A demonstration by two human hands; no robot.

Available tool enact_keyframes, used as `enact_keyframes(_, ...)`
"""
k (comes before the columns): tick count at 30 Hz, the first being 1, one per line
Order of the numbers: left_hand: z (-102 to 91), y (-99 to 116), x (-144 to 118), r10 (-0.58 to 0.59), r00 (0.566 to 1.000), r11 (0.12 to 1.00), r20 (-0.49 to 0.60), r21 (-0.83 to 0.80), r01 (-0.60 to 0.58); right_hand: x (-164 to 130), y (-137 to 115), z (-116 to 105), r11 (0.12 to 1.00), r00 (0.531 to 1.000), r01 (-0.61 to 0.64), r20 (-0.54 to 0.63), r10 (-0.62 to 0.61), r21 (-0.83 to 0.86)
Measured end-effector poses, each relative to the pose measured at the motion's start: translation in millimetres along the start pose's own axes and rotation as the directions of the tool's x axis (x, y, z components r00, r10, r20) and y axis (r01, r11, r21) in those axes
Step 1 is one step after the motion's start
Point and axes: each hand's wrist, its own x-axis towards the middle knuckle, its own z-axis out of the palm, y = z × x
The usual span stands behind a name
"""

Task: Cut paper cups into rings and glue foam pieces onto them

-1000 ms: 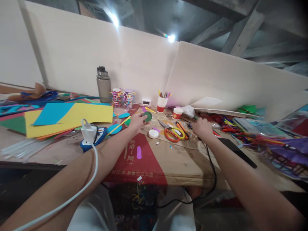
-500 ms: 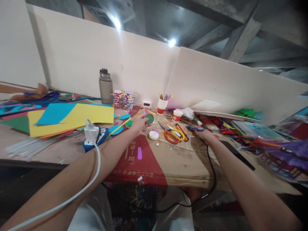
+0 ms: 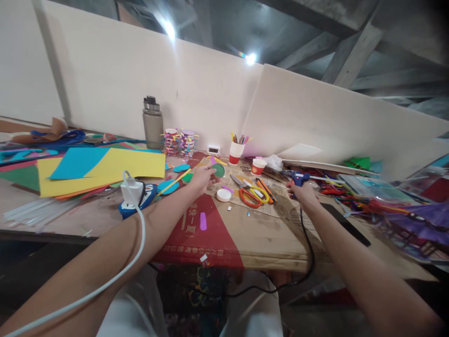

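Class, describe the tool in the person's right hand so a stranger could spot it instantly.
Start at the cardboard sheet covering the table's middle. At its far right edge, the right hand grips a blue glue gun. Unlike the nearby scissors, it trails a black cord off the table.

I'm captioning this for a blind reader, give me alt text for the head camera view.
The left hand holds a green paper disc while the right hand grips a blue glue gun over a cluttered craft table, with scissors lying between them.
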Motion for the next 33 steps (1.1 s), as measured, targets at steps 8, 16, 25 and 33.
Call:
enact_keyframes(8, -1.3, 3.4, 3.6, -0.066, 0.997, 0.988, -0.036, -0.145, 0.06, -29.2, -33.2, 49.8, 0.904, 0.948, 0.209, 0.148, -0.28, 0.372)
enact_keyframes(16, -11.5, 1.2, 10.9, 0.054, 0.999, 0.972, -0.004, -0.228, -0.054, -84.7, -69.0, 98.8, 0.811, 0.748, 0.519, 0.316, -0.584, 0.271)
enact_keyframes(25, -11.3, -3.6, 13.8, 0.133, 0.991, 0.968, 0.035, -0.218, -0.122, -84.2, -57.5, 105.5, 0.731, 0.669, 0.675, 0.335, -0.664, 0.099)
enact_keyframes(33, -8.7, -6.5, 13.4, 0.154, 0.986, 0.969, 0.062, -0.204, -0.138, -80.1, -48.5, 107.2, 0.694, 0.635, 0.719, 0.362, -0.682, 0.046)
